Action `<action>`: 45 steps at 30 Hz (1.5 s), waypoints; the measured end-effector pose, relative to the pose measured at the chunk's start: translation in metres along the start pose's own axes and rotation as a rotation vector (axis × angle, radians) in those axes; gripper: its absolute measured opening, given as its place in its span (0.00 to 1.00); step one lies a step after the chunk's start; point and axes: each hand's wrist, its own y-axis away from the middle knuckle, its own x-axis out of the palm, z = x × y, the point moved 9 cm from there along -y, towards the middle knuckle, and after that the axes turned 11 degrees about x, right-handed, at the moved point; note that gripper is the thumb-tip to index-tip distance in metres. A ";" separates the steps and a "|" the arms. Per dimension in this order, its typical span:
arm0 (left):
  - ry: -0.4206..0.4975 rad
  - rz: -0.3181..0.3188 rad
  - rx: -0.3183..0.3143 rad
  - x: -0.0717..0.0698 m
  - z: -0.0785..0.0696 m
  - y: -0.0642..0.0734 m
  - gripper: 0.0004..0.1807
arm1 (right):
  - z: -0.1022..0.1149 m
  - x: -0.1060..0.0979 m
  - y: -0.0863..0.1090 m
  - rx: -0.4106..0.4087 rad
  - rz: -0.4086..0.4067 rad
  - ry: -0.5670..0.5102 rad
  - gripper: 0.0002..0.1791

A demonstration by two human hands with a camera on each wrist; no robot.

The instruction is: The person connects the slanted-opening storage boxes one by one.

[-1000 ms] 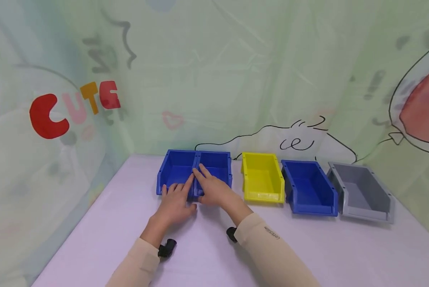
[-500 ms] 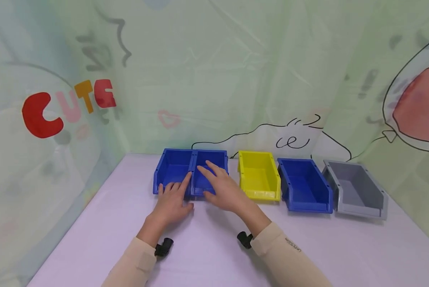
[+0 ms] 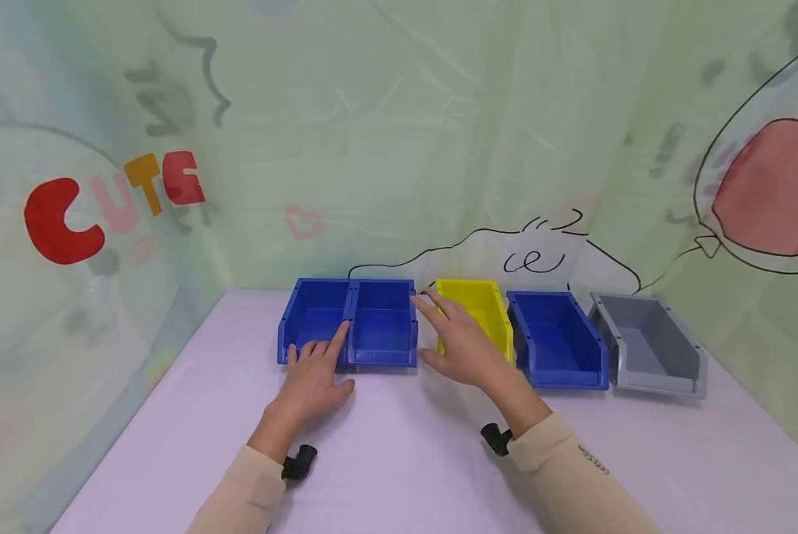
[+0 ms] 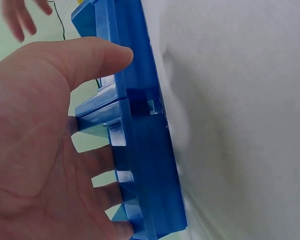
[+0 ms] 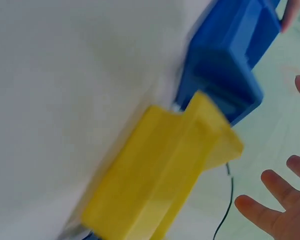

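3 blue bins (image 3: 319, 311) (image 3: 382, 322) (image 3: 559, 341), 1 yel. bin (image 3: 482, 311), 1 gry bin (image 3: 653, 348) — 5 tot. — plus 2 hands (image 3: 314, 378) (image 3: 469, 348), 2 sleeves (image 3: 239, 493) (image 3: 575, 475).

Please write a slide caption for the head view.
Left hand at two adjoining blue bins, right hand near a yellow bin, then another blue bin and a gray bin.

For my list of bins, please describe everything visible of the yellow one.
The yellow bin looks like plastic, open-topped, its right wall cut down at the front. It stands upright on the table, with a gap to the blue bin on its left. The right hand partly hides it in the head view without gripping it.
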 end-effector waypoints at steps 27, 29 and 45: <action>-0.001 0.001 0.003 -0.004 0.001 0.002 0.54 | -0.076 0.040 0.014 0.240 0.281 -0.018 0.57; 0.000 0.001 0.005 -0.004 0.001 0.002 0.54 | -0.075 0.041 0.013 0.228 0.278 0.001 0.55; 0.004 0.001 0.001 -0.002 0.000 0.001 0.55 | -0.079 0.039 0.011 0.213 0.284 0.013 0.52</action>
